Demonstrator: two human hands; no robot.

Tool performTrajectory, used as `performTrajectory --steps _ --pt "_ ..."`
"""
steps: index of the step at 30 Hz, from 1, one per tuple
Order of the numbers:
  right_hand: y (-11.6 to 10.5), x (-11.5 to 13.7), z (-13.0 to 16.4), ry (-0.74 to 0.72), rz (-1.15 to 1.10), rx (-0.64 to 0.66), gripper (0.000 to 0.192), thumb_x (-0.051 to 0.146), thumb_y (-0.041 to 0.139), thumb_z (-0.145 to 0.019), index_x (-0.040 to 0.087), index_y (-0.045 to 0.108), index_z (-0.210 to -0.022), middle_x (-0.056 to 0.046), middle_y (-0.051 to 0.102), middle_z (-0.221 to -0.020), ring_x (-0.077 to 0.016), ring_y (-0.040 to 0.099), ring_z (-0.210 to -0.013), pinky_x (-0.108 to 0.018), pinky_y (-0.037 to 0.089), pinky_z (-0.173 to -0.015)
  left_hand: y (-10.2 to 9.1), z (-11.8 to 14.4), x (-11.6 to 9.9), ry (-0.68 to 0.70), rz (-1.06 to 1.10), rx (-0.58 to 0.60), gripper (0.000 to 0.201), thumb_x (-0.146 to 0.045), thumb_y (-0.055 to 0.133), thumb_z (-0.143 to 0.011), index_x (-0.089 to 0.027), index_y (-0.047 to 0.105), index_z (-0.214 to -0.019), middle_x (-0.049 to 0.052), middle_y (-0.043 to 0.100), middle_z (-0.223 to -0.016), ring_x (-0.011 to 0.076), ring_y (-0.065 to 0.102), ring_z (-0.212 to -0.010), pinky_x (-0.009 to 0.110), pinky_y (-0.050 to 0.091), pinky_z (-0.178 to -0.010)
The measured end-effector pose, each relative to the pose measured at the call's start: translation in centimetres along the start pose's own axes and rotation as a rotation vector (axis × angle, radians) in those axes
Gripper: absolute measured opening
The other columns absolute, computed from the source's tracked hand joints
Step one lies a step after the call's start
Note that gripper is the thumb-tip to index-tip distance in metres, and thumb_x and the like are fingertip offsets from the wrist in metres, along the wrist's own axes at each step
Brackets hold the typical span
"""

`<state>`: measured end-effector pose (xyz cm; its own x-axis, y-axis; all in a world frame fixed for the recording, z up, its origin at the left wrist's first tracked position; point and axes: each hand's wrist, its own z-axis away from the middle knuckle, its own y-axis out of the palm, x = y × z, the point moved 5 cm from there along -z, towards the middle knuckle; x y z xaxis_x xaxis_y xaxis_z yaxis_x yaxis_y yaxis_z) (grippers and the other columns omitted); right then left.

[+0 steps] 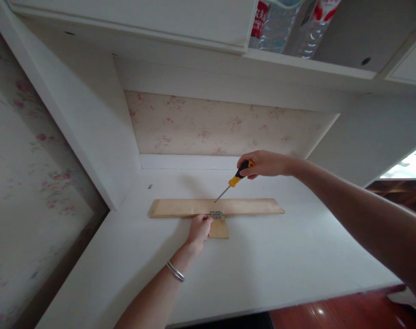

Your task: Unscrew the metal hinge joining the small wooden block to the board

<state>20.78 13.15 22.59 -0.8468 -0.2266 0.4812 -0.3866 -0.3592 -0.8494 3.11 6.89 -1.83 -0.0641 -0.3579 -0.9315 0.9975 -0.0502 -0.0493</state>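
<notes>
Bracelet (175, 271) on the wrist, left hand (199, 228) pinches the small wood block (220, 228) under the hinge (216, 214). Right hand (264, 163) grips a screwdriver (235, 179), tip on the long plank (215, 207) lying mid-desk (280, 260). Light, stiff wood, likely to slide; best pinned beside the hinge.

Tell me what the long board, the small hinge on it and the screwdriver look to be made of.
The long board looks like bare, unfinished light wood: pale tan and matte. The hinge seems plain metal, silvery grey with a dull shine. The screwdriver in the right hand has a yellow and black handle, probably plastic or rubber, and a thin grey metal shaft.
</notes>
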Motion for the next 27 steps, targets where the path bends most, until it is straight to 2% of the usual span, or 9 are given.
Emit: performTrajectory --steps 5,9,11,14,15,18,22,24,27 --pt "3.5 -6.2 2.1 0.086 -0.412 -0.224 0.033 0.044 0.067 -0.073 0.022 0.061 -0.098 -0.006 0.064 -0.094 -0.0196 0.066 -0.083 -0.032 0.056 -0.076 0.2 -0.3 0.2 0.034 -0.022 0.01 0.013 -0.025 0.052 -0.078 -0.017 0.052 -0.068 -0.007 0.039 -0.045 0.0074 0.038 -0.034 0.019 0.019 -0.032" --pt "7.5 -11.1 3.5 0.132 -0.705 -0.426 0.029 0.043 0.07 -0.07 0.025 0.062 -0.092 -0.003 0.061 -0.094 -0.021 0.063 -0.093 -0.033 0.056 -0.086 0.5 -0.7 0.5 0.061 -0.052 -0.003 0.013 -0.027 0.054 -0.079 -0.017 0.053 -0.07 -0.006 0.042 -0.047 0.0073 0.04 -0.034 0.018 0.021 -0.032" --pt "9.8 -13.3 3.9 0.142 -0.835 -0.478 0.028 0.044 0.071 -0.07 0.028 0.063 -0.092 -0.003 0.06 -0.095 -0.0209 0.063 -0.091 -0.036 0.055 -0.09 0.6 -0.9 0.6 0.076 -0.074 -0.007 0.015 -0.028 0.054 -0.079 -0.016 0.053 -0.07 -0.006 0.042 -0.047 0.0071 0.04 -0.034 0.018 0.023 -0.033" --pt "12.7 -16.0 4.1 0.135 -1.024 -0.589 0.029 0.043 0.075 -0.067 0.026 0.066 -0.089 -0.002 0.058 -0.093 -0.0206 0.063 -0.089 -0.038 0.055 -0.09 0.7 -0.9 0.7 0.103 -0.128 -0.02 0.019 -0.03 0.053 -0.081 -0.016 0.054 -0.07 -0.006 0.044 -0.048 0.0068 0.041 -0.034 0.017 0.024 -0.033" --pt "13.4 -16.7 4.2 0.131 -1.08 -0.664 0.03 0.043 0.076 -0.066 0.024 0.067 -0.088 -0.002 0.057 -0.092 -0.02 0.063 -0.087 -0.038 0.056 -0.087 0.7 -0.9 0.7 0.113 -0.148 -0.022 0.02 -0.031 0.052 -0.082 -0.016 0.054 -0.07 -0.006 0.045 -0.049 0.0068 0.041 -0.035 0.017 0.025 -0.033" --pt "15.3 -18.0 4.2 0.104 -1.17 -0.748 0.031 0.041 0.078 -0.065 0.021 0.068 -0.087 -0.003 0.057 -0.092 -0.0186 0.061 -0.088 -0.035 0.058 -0.08 0.6 -0.8 0.8 0.135 -0.191 0.016 0.023 -0.034 0.049 -0.085 -0.015 0.055 -0.072 -0.005 0.047 -0.049 0.0076 0.043 -0.037 0.018 0.028 -0.035" --pt "17.2 -18.6 3.8 0.11 -1.256 -0.719 0.031 0.04 0.078 -0.066 0.021 0.068 -0.089 -0.002 0.06 -0.094 -0.0163 0.06 -0.088 -0.029 0.056 -0.078 0.3 -1.0 1.2 0.176 -0.256 0.051 0.027 -0.037 0.047 -0.087 -0.013 0.06 -0.083 -0.003 0.052 -0.051 0.0092 0.048 -0.039 0.019 0.033 -0.038" --pt "18.1 -19.0 3.7 0.128 -1.306 -0.705 0.031 0.039 0.078 -0.066 0.022 0.067 -0.089 -0.001 0.06 -0.095 -0.0155 0.06 -0.088 -0.028 0.056 -0.079 0.0 -1.1 1.3 0.209 -0.315 0.011 0.026 -0.036 0.047 -0.087 -0.014 0.06 -0.091 0.0 0.06 -0.062 0.0092 0.051 -0.041 0.02 0.036 -0.04" --pt "19.2 -19.6 3.5 0.161 -1.349 -0.713 0.032 0.04 0.078 -0.066 0.023 0.067 -0.091 0.0 0.06 -0.095 -0.014 0.061 -0.086 -0.026 0.055 -0.077 -0.9 -0.4 0.6 0.333 -0.505 -0.138 0.022 -0.033 0.05 -0.086 -0.016 0.06 -0.096 0.005 0.067 -0.083 0.011 0.059 -0.053 0.023 0.044 -0.052"
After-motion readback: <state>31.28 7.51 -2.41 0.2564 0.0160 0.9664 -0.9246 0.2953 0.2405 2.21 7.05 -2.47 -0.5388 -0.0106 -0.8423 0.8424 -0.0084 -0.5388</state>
